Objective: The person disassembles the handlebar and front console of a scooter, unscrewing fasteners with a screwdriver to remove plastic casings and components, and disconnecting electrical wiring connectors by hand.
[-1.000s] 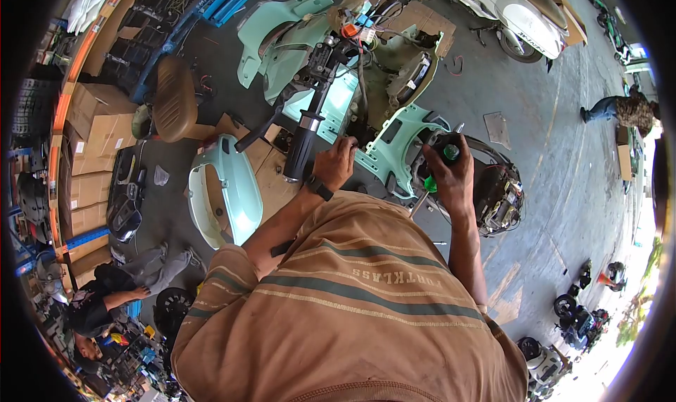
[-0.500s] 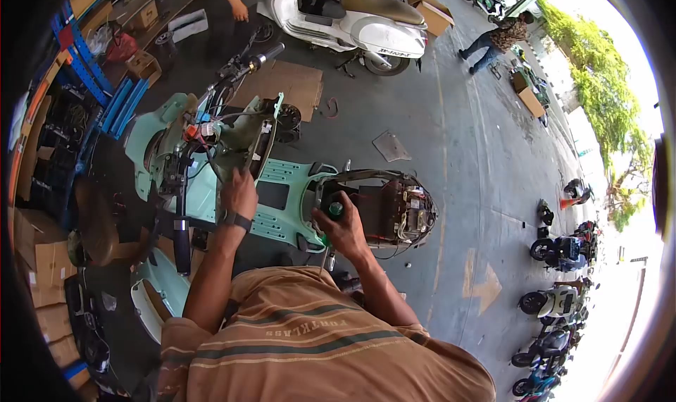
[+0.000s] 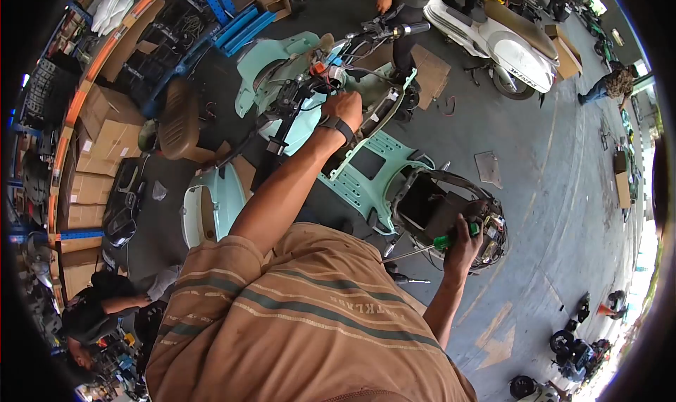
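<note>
Boxes [image 3: 113,131]: stacked at your far left; you can't see what is in them.
Loose panel [image 3: 227,198]: mint, lying left of your left arm; likely light, stiff and easily scratched.
Small carton [image 3: 273,2]: beside the blue beams [image 3: 246,32]; contents too small to tell.
Left hand [image 3: 343,107]: your fingers curl down beside the wiring [image 3: 336,78], at the front of the mint scooter [image 3: 386,148]; their tips are hidden, so whether they grip anything can't be told.
Inner shell [image 3: 377,90]: just right of that hand; probably thin, stiff plastic, best held by its thicker edges, clear of the wiring.
Rear bay [image 3: 418,196]: open-topped and dark; its depths are hard to read, with wires along the rim.
Screwdriver [image 3: 442,243]: at the near side of the rear bay, shaft slanting left towards your shirt hem; should be light and rigid, perhaps slick if oily, best held round the green handle.
Right hand [image 3: 462,245]: your fingers are closed round that handle.
Far carton [image 3: 565,53]: by the white scooter [image 3: 517,57]; contents out of sight.
</note>
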Demonstrator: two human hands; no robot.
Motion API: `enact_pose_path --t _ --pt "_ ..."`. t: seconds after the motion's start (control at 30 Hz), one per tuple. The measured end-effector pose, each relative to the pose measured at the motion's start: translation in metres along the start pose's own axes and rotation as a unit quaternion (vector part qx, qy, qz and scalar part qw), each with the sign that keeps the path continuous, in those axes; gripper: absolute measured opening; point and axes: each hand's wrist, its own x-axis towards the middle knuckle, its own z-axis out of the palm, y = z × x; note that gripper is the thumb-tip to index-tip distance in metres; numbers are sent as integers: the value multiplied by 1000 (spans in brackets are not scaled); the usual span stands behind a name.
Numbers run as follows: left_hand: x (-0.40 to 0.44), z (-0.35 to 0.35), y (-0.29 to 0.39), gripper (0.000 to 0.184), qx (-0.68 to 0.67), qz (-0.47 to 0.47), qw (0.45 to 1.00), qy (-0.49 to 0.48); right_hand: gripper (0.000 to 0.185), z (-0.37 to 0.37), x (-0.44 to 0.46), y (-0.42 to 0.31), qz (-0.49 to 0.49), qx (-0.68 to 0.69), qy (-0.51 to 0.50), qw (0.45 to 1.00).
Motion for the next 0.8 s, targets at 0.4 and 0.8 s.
enact_pose_path --t 0.4,0.8 --pt "-179 -219 -165 30 -576 -63 800 157 18 40 28 0 5 -102 -26 994" --pt "-198 95 -249 39 -652 -146 693 -270 66 214 -26 61 173 -155 -238 943"
